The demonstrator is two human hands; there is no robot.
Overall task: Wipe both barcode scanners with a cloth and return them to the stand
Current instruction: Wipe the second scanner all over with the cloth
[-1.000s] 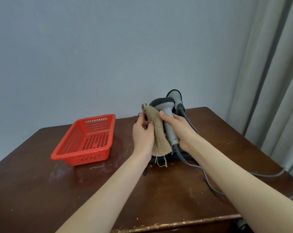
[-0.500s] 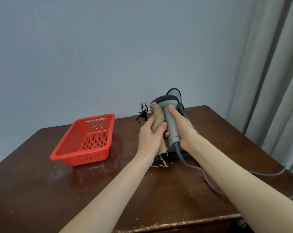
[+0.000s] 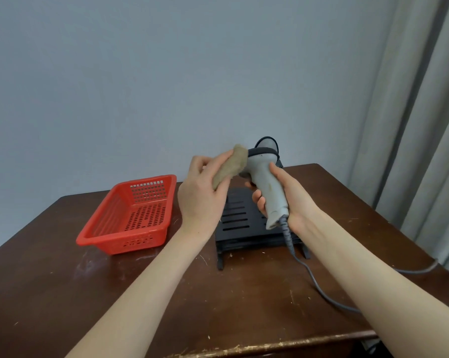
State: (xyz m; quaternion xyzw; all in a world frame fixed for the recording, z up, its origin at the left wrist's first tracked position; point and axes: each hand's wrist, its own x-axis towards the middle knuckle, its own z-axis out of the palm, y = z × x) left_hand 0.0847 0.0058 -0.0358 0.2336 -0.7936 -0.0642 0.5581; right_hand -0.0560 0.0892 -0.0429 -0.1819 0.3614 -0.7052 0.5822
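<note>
Grey wall [image 3: 166,73], curtain [image 3: 424,125] at right, dark table [image 3: 63,293]. Head view: right hand [image 3: 293,200] wrapped round the grey scanner [image 3: 267,184] handle, holding it above the black stand [image 3: 241,228], not seated. Left hand [image 3: 202,192] grips the bunched cloth [image 3: 231,166] against the scanner's head, hiding its front. Second scanner [image 3: 267,143] sits behind; only its top shows, seating unclear. Cable [image 3: 321,288] runs off the right edge. Red basket [image 3: 130,215] left of the stand.

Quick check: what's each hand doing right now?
Left hand: closed on the cloth, at the scanner head.
Right hand: closed around the scanner's handle.
</note>
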